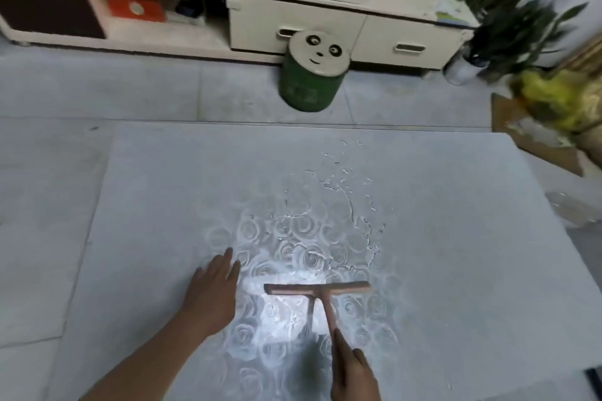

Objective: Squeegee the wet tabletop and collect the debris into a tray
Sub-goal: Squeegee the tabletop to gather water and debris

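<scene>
A grey tabletop [163, 192] with a faint rose pattern fills the lower view. Water streaks and small white debris bits [338, 172] lie on it right of centre, toward the far edge. A pinkish T-shaped squeegee [317, 288] lies blade-down on the wet patch near me. My right hand [353, 371] grips its handle at the near end. My left hand [213, 290] rests flat on the tabletop just left of the blade, fingers straight. No tray is in view.
Beyond the table stands a green stool with a panda face [312, 75] on the tiled floor. A cream cabinet [293, 19] with drawers runs along the back. Plants [521, 29] and a cardboard sheet [534, 140] crowd the right side.
</scene>
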